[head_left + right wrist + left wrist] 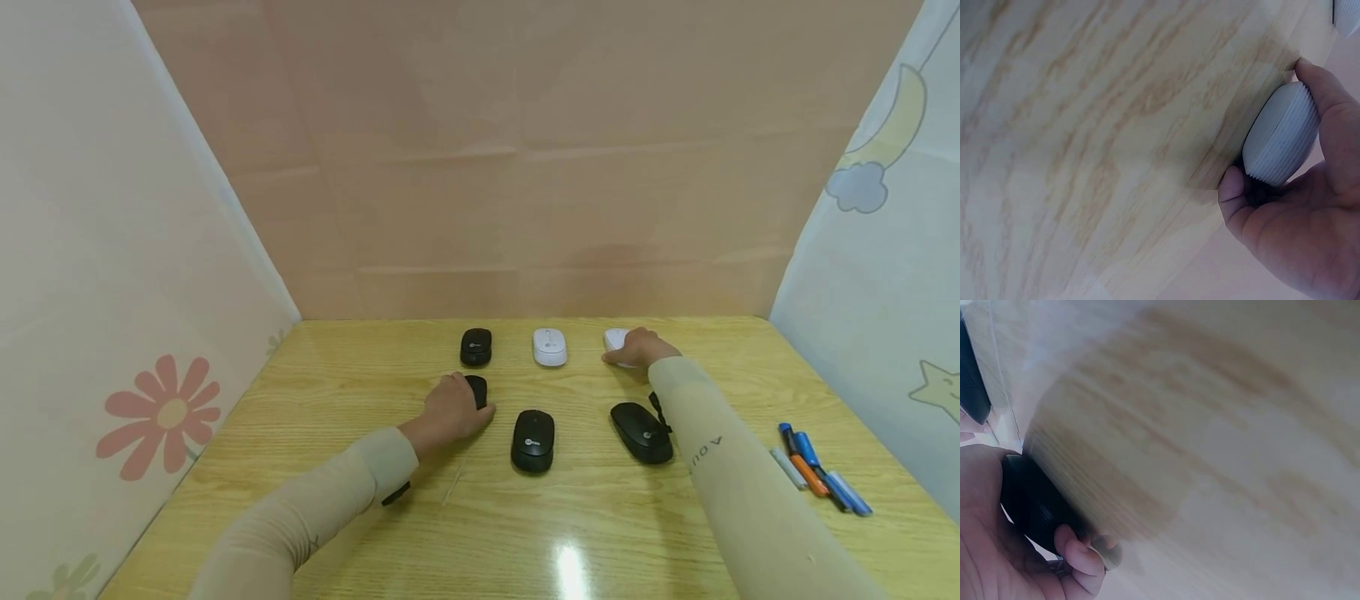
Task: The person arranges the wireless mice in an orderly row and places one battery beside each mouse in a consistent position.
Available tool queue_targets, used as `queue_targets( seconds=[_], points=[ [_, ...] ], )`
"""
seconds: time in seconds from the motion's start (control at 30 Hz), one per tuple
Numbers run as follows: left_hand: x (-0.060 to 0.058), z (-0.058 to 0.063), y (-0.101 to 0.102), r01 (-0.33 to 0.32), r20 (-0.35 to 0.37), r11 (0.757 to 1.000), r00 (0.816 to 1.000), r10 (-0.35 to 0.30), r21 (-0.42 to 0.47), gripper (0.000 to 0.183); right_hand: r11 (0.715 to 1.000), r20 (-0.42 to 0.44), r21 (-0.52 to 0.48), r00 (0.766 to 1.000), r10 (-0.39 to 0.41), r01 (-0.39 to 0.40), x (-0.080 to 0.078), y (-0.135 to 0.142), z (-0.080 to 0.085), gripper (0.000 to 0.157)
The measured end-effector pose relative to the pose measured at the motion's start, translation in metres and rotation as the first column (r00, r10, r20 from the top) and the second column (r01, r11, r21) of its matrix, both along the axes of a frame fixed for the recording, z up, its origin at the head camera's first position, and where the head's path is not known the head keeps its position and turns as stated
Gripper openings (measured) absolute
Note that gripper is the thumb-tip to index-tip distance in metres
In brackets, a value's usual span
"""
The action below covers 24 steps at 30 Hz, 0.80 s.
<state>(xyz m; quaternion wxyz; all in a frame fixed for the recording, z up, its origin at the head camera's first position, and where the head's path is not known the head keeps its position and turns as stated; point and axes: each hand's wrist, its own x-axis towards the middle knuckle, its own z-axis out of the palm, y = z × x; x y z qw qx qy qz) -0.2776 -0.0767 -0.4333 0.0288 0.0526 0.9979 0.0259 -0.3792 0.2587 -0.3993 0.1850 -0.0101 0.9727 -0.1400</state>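
We have both hands loaded. Left hand (452,408): grip curled round a black mouse (477,390), center of frame, slightly left. Right hand (640,347): grip pinching a white mouse (614,337), right of center, thumb and fingers at opposite sides in the right wrist view.

Edges: bench (337,375) ends at the tan backdrop (420,200) across mid-frame; floral panel (67,250) bounds it at left, moon-and-star panel (900,267) at right. Our right-hand mouse sits near the far edge; the left-hand one is a bit farther from it, just below the rear black mouse (476,347).

Room: we get a wide stretch of wood left of the left hand, more at lower center around the glare, and a good gap between center black mouse (533,443) and right black mouse (642,433). Right forearm passes beside that last one, so tight there.

Count: six mice. Four black, two white; second white mouse (550,347) is on the far row, upper center. Markers (810,473) bunch at right; they overlap, so we can't give a firm number.
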Motion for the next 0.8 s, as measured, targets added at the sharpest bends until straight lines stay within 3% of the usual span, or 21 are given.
queue_targets(
  seconds=[0.8],
  points=[
    [-0.0008, -0.0041, -0.0006, -0.012, -0.006, 1.0, 1.0, 0.012, 0.012, 0.079, 1.0, 0.002, 0.014, 1.0, 0.027, -0.027, 0.0035, -0.0032, 0.0037, 0.074]
  ],
)
